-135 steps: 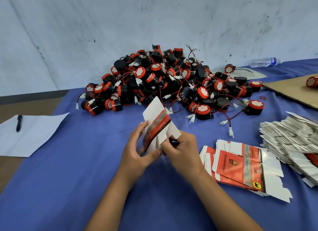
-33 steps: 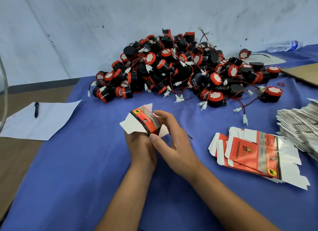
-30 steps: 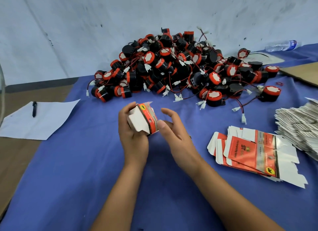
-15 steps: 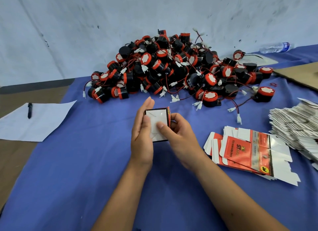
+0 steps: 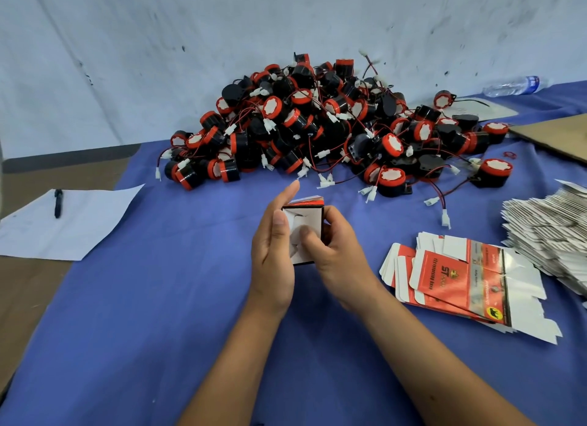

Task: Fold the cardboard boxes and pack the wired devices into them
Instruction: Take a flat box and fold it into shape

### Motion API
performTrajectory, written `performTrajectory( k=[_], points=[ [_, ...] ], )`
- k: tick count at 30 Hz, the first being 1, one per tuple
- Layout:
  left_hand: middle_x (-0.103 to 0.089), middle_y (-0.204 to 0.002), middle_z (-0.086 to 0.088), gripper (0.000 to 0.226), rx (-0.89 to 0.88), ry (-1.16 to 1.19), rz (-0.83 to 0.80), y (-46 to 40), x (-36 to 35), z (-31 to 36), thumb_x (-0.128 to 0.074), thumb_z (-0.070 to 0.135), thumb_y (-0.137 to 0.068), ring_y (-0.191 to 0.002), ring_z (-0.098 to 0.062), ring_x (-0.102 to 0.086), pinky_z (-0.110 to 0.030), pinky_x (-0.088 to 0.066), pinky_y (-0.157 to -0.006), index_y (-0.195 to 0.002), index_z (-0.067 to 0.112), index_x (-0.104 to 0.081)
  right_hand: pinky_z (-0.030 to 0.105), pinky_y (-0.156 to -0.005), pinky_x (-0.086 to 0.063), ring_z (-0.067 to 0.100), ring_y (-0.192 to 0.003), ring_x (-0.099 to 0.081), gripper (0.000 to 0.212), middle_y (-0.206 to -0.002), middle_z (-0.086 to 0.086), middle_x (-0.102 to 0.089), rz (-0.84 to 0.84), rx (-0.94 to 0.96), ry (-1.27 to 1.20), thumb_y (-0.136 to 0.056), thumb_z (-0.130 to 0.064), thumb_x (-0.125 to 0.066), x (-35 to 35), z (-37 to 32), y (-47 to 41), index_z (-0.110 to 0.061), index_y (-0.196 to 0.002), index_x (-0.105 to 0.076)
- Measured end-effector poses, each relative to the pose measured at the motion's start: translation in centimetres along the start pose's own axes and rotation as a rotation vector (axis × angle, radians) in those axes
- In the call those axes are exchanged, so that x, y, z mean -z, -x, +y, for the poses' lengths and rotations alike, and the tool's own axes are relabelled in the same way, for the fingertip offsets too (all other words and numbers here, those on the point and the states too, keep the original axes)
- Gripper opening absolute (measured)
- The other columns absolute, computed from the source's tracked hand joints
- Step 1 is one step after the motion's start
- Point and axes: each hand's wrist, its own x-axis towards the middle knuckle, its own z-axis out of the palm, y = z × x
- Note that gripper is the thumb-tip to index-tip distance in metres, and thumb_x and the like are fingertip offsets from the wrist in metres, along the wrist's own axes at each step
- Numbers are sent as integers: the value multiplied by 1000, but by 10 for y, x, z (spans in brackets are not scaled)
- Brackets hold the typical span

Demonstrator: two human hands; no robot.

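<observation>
Beyond your hands, the heap of wired devices [image 5: 324, 130] lies on the blue cloth [image 5: 143, 314], untouched; none is packed yet. To the right of your right hand sits the stack of flat cartons [image 5: 457, 276]. Between your hands you hold one part-folded box [image 5: 303, 231], its white flapped end facing you. Your left hand [image 5: 273, 260] cups its left side, fingers extended along the wall. Your right hand [image 5: 330, 251] curls round the right side, thumb pressing the flaps inward. Judged: end closure in progress. Keep the walls square, seat the flaps fully, and do not crush the panel.
</observation>
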Motion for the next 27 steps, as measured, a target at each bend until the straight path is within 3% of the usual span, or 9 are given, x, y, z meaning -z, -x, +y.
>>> performTrajectory(
  k=[2, 6, 9, 12, 14, 16, 19, 21, 27],
  points=[
    [-66, -132, 22, 43, -5, 6, -8, 1, 0, 0, -32, 30, -109, -118, -3, -65, -17, -53, -89, -143, 21, -57, 54, -91, -56, 40, -99, -65, 16, -108, 22, -68, 11, 11, 26, -102, -6, -54, 0, 0, 0, -7, -117, -58],
    [-66, -133, 20, 43, 3, 4, -9, 1, -1, 0, -33, 31, -108, -118, -7, -65, -19, -53, -91, -143, 23, -58, 55, -90, -55, 25, -91, -64, 16, -107, 21, -68, 15, 15, 47, -102, -4, -53, 0, 0, -1, -8, -117, -58],
    [-66, -135, 15, 44, 8, 10, -14, 1, -1, 0, -34, 32, -108, -122, -12, -64, -23, -53, -95, -144, 22, -58, 60, -90, -53, 28, -94, -65, 21, -109, 23, -67, 7, 21, 68, -100, 0, -54, 1, 0, -1, -7, -119, -57],
    [-61, -146, 7, 44, -43, -57, -36, 2, -2, -1, -34, 31, -109, -137, -20, -56, -40, -47, -111, -146, 22, -56, 61, -95, -53, 36, -112, -65, 38, -118, 19, -67, -75, 2, 46, -95, 9, -50, 1, 0, -1, -9, -128, -55],
    [-61, -145, 7, 41, -56, -109, 13, 1, -2, -4, -37, 28, -109, -136, -21, -56, -51, -47, -112, -144, 23, -57, 58, -101, -52, 32, -118, -65, 38, -123, 15, -68, -135, -42, -9, -96, 3, -57, 4, 0, 0, -12, -131, -55],
    [-65, -138, 9, 38, -31, -110, 121, -2, 2, -7, -38, 25, -109, -129, -17, -60, -48, -51, -107, -139, 23, -62, 52, -106, -52, 28, -118, -66, 36, -124, 17, -68, -192, -82, -113, -93, -13, -66, 7, -3, 0, -9, -128, -59],
    [-67, -132, 7, 36, 4, -64, 186, -5, 7, -8, -38, 21, -111, -118, -12, -65, -30, -56, -93, -135, 19, -65, 43, -102, -53, 22, -108, -68, 35, -119, 18, -70, -185, -41, -94, -89, -24, -70, 11, -6, -2, -7, -120, -67],
    [-68, -132, 6, 37, 10, -34, 167, -5, 6, -6, -38, 23, -110, -116, -15, -67, -26, -55, -91, -134, 18, -66, 44, -99, -54, 23, -104, -69, 34, -115, 21, -71, -156, -17, -115, -86, -19, -73, 13, -5, -4, -4, -117, -69],
    [-68, -137, 10, 36, 9, 27, 129, -3, 4, -1, -36, 20, -111, -124, -17, -65, -32, -55, -98, -129, 19, -67, 41, -97, -57, 32, -109, -69, 34, -118, 23, -71, -185, -19, -234, -87, -2, -69, 16, -4, -5, -1, -121, -65]
  ],
)
